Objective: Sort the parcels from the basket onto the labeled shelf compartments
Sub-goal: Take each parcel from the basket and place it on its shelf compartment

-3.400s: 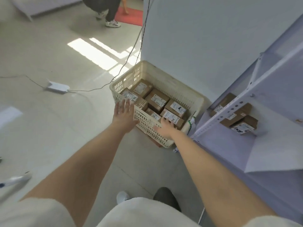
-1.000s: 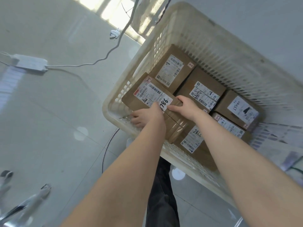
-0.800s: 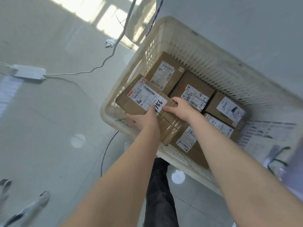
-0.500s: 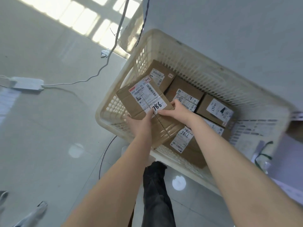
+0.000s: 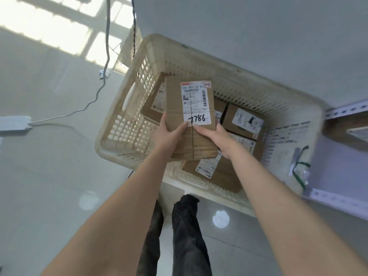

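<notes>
A cardboard parcel (image 5: 175, 100) with a white label reading 7786 is held up above the cream plastic basket (image 5: 123, 134). My left hand (image 5: 167, 136) grips its left side with the thumb on top. My right hand (image 5: 215, 138) grips its right side, thumb on the label's lower edge. Several more labelled cardboard parcels lie in the basket below, one (image 5: 245, 120) at the right and another (image 5: 217, 172) near the front wall. A metal shelf (image 5: 346, 110) shows at the right edge.
A grey cable (image 5: 99, 86) runs across the tiled floor to a white power strip (image 5: 14, 123) at the left. A white wall (image 5: 239, 26) rises behind the basket. My legs in dark trousers (image 5: 185, 232) stand just in front of the basket.
Both hands took hold of the 7786 parcel, lifted it out of the basket's left side and turned it so its label reads upright. The view has shifted down.
</notes>
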The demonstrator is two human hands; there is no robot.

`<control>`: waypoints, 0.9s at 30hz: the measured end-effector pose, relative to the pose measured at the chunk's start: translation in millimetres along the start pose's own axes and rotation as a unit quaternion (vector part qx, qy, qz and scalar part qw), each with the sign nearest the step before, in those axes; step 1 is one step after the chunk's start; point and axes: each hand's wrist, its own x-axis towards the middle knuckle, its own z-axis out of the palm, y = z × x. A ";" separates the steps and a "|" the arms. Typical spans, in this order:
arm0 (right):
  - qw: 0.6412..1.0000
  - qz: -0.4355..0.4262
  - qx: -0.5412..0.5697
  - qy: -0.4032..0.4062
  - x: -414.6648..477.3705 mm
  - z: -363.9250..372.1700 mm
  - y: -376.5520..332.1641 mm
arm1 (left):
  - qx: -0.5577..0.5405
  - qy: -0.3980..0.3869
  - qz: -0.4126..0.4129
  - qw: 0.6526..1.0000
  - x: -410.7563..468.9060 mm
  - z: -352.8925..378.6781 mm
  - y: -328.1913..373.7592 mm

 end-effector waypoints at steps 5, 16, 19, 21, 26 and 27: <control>0.998 -0.038 0.020 0.054 -23.5 2.1 -4.2 | -0.030 -0.054 0.015 0.998 -15.0 -0.7 9.2; 0.972 -0.132 0.100 0.167 -201.9 30.8 -64.1 | 0.052 -0.188 0.097 0.976 -131.7 -21.5 124.4; 0.956 -0.171 0.105 0.215 -260.9 36.9 -86.8 | 0.064 -0.204 0.131 0.968 -177.2 -21.6 157.9; 0.944 -0.201 0.104 0.239 -295.1 40.2 -95.0 | 0.071 -0.214 0.156 0.962 -205.8 -21.6 175.0; 0.922 -0.246 0.133 0.269 -369.8 34.2 -85.4 | 0.097 -0.245 0.209 0.942 -275.4 -12.1 194.7; 0.918 -0.252 0.146 0.270 -379.8 30.9 -80.7 | 0.101 -0.254 0.217 0.937 -286.2 -8.2 197.1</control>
